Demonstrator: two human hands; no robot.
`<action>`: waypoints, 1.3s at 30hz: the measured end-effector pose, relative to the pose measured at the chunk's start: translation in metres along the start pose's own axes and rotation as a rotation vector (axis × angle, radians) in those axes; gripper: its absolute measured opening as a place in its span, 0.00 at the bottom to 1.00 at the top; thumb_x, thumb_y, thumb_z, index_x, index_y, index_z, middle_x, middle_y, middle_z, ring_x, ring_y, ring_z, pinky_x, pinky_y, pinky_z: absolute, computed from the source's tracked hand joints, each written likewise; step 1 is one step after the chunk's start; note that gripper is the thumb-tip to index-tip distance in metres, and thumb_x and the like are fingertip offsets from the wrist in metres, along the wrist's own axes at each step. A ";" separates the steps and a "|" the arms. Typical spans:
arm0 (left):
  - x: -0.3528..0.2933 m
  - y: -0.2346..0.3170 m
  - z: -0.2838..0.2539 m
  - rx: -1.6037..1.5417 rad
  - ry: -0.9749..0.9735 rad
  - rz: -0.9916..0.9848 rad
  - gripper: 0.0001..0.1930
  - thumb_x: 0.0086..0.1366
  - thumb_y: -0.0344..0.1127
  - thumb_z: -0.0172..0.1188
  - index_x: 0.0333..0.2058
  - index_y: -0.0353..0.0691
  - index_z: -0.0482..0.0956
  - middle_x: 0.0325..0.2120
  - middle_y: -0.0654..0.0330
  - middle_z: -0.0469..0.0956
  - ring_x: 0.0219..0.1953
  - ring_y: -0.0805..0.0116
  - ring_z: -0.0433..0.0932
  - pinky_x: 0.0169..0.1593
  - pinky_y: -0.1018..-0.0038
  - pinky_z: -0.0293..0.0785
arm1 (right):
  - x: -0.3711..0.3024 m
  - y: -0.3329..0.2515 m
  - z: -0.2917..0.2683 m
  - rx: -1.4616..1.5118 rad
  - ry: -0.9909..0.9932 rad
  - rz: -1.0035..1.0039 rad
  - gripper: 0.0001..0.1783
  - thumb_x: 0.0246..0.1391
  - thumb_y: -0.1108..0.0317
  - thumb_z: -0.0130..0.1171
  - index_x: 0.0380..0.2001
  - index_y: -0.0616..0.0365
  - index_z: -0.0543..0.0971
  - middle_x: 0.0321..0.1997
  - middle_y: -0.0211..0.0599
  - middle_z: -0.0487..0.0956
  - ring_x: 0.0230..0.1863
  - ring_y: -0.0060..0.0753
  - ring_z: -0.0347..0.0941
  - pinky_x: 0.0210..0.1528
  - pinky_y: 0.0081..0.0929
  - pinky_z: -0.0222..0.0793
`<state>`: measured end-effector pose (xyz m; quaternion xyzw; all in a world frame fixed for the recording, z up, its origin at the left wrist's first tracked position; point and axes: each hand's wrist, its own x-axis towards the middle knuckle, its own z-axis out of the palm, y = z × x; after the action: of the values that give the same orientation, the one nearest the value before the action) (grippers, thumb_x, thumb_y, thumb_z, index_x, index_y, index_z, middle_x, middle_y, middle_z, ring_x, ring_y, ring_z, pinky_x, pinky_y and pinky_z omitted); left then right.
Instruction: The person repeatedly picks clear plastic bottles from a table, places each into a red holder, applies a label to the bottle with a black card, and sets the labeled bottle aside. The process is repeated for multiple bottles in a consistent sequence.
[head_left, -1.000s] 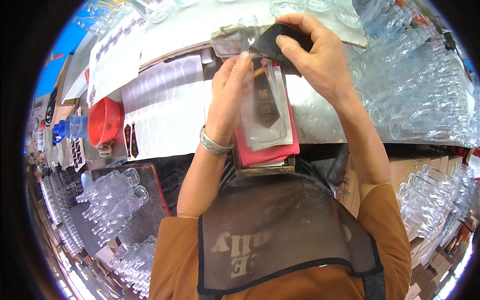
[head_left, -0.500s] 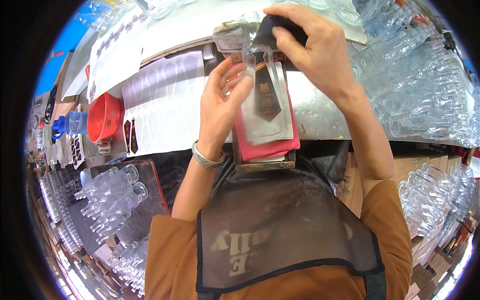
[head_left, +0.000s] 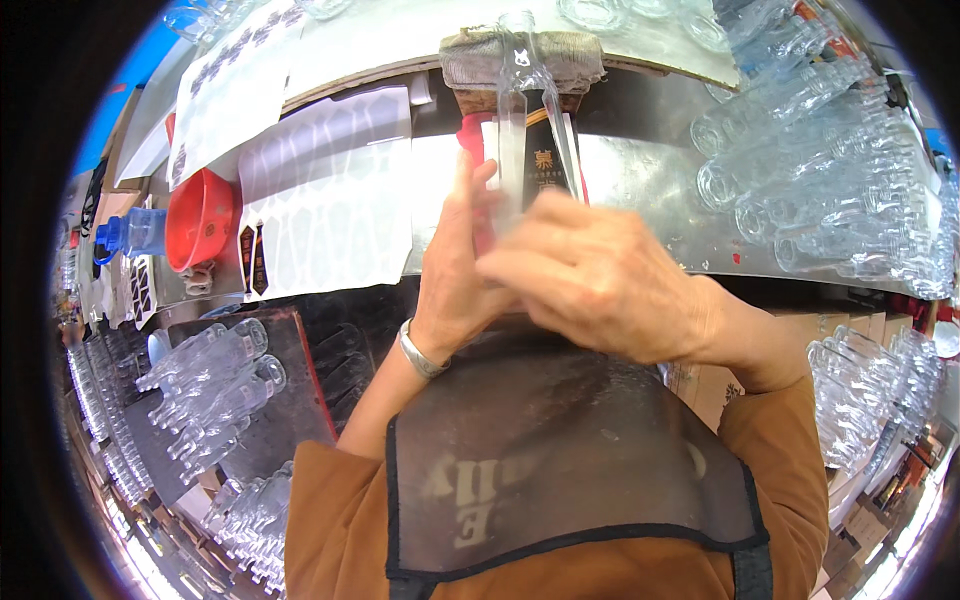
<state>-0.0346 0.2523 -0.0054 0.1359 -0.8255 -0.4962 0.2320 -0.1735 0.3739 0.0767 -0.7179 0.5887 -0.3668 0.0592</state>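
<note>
A clear glass bottle [head_left: 518, 75] lies with its neck pointing away on a cloth-wrapped rest [head_left: 470, 65]. A black label with gold characters [head_left: 543, 160] shows through or on its body. My left hand [head_left: 450, 265], with a silver bracelet at the wrist, is beside the bottle's near left side, fingers stretched out. Over the bottle's near end is my right hand [head_left: 610, 280], its fingers curled and smeared by motion. Whatever it grips is hidden under it; the black pad seen earlier does not show. Red cloth [head_left: 472, 135] lies beneath the bottle.
A sheet of label shapes [head_left: 330, 190] lies left on the metal bench, with two black labels [head_left: 253, 260] at its corner. Beyond it are a red bowl [head_left: 202, 220] and blue-capped jug [head_left: 145, 232]. Clear bottles [head_left: 820, 170] are stacked right; more bottles [head_left: 215, 380] lie lower left.
My right hand has come from the bottle's neck down to its near end, and the black pad in it is now out of sight. My left hand has shifted nearer me.
</note>
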 end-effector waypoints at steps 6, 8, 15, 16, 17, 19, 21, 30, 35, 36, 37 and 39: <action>0.001 0.009 -0.001 0.071 -0.014 0.003 0.63 0.46 0.32 0.79 0.73 0.35 0.40 0.62 0.44 0.68 0.55 0.56 0.75 0.56 0.65 0.74 | 0.041 0.069 -0.026 -0.357 0.399 0.163 0.14 0.49 0.74 0.63 0.41 0.57 0.81 0.34 0.40 0.82 0.36 0.45 0.79 0.38 0.35 0.74; 0.003 0.005 0.000 0.060 -0.003 0.018 0.62 0.46 0.32 0.78 0.72 0.34 0.42 0.62 0.46 0.68 0.53 0.55 0.76 0.54 0.64 0.76 | 0.023 0.060 -0.015 -0.292 0.296 0.040 0.13 0.48 0.74 0.64 0.40 0.55 0.81 0.36 0.38 0.81 0.40 0.44 0.78 0.40 0.36 0.75; 0.000 0.003 0.002 0.052 0.013 0.011 0.61 0.47 0.34 0.79 0.72 0.33 0.43 0.62 0.48 0.69 0.53 0.58 0.77 0.54 0.66 0.75 | 0.019 0.064 -0.019 -0.104 0.206 0.288 0.15 0.46 0.72 0.65 0.40 0.55 0.80 0.39 0.38 0.82 0.43 0.42 0.78 0.44 0.33 0.76; 0.000 0.002 0.002 0.046 0.019 0.007 0.61 0.47 0.33 0.79 0.72 0.33 0.43 0.62 0.47 0.69 0.53 0.58 0.77 0.54 0.66 0.74 | 0.029 0.070 -0.032 -0.038 0.278 0.468 0.14 0.45 0.74 0.65 0.39 0.55 0.81 0.41 0.38 0.82 0.44 0.42 0.78 0.44 0.33 0.76; 0.000 0.001 0.002 0.040 0.010 0.013 0.61 0.47 0.33 0.78 0.72 0.33 0.43 0.63 0.47 0.68 0.53 0.58 0.77 0.54 0.66 0.74 | 0.023 0.071 -0.028 -0.045 0.297 0.320 0.15 0.44 0.75 0.65 0.38 0.55 0.81 0.42 0.38 0.82 0.45 0.41 0.78 0.45 0.33 0.76; 0.001 -0.001 0.001 0.031 -0.008 0.018 0.61 0.47 0.33 0.78 0.72 0.34 0.43 0.63 0.47 0.68 0.54 0.58 0.76 0.55 0.66 0.74 | -0.001 0.073 -0.010 -0.053 0.331 0.027 0.15 0.42 0.77 0.66 0.37 0.55 0.82 0.43 0.38 0.83 0.47 0.40 0.78 0.46 0.33 0.76; 0.000 -0.003 -0.001 -0.005 -0.011 0.022 0.61 0.47 0.33 0.78 0.72 0.34 0.44 0.64 0.46 0.67 0.54 0.58 0.76 0.55 0.66 0.74 | -0.025 0.033 -0.008 0.084 0.092 -0.004 0.17 0.39 0.79 0.67 0.38 0.55 0.83 0.45 0.37 0.83 0.47 0.40 0.78 0.48 0.34 0.76; -0.001 -0.004 -0.002 -0.037 -0.051 -0.034 0.58 0.50 0.30 0.76 0.73 0.38 0.43 0.65 0.46 0.66 0.59 0.59 0.72 0.59 0.64 0.71 | -0.044 0.056 -0.008 0.237 0.210 0.124 0.18 0.38 0.80 0.61 0.37 0.57 0.80 0.46 0.38 0.82 0.46 0.40 0.78 0.48 0.30 0.75; -0.002 0.000 0.001 -0.001 -0.006 -0.003 0.57 0.49 0.32 0.77 0.72 0.36 0.48 0.64 0.47 0.67 0.57 0.57 0.75 0.56 0.65 0.74 | -0.051 0.033 -0.022 0.328 0.127 0.329 0.16 0.48 0.77 0.61 0.43 0.59 0.81 0.41 0.42 0.83 0.42 0.43 0.79 0.46 0.32 0.74; 0.000 0.003 0.002 0.005 -0.004 -0.005 0.57 0.49 0.32 0.77 0.72 0.36 0.48 0.64 0.47 0.68 0.57 0.57 0.75 0.56 0.65 0.74 | -0.035 0.047 -0.024 0.194 0.194 0.283 0.15 0.52 0.76 0.61 0.45 0.60 0.81 0.41 0.43 0.83 0.42 0.43 0.80 0.46 0.32 0.74; 0.001 0.001 0.003 -0.009 -0.003 0.011 0.57 0.48 0.32 0.77 0.72 0.36 0.48 0.64 0.48 0.68 0.56 0.58 0.76 0.56 0.66 0.73 | -0.021 0.072 -0.018 0.066 0.327 0.194 0.14 0.56 0.72 0.61 0.47 0.61 0.81 0.44 0.43 0.84 0.43 0.42 0.81 0.45 0.31 0.75; 0.000 0.002 0.001 -0.006 0.001 -0.004 0.57 0.48 0.32 0.77 0.72 0.35 0.48 0.64 0.48 0.68 0.55 0.59 0.76 0.56 0.66 0.73 | 0.007 0.097 -0.030 -0.109 0.356 0.338 0.15 0.58 0.67 0.59 0.48 0.60 0.80 0.44 0.45 0.83 0.45 0.42 0.82 0.46 0.31 0.75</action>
<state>-0.0349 0.2545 -0.0039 0.1369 -0.8238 -0.4989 0.2317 -0.2684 0.3491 0.0513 -0.5354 0.7205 -0.4401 -0.0237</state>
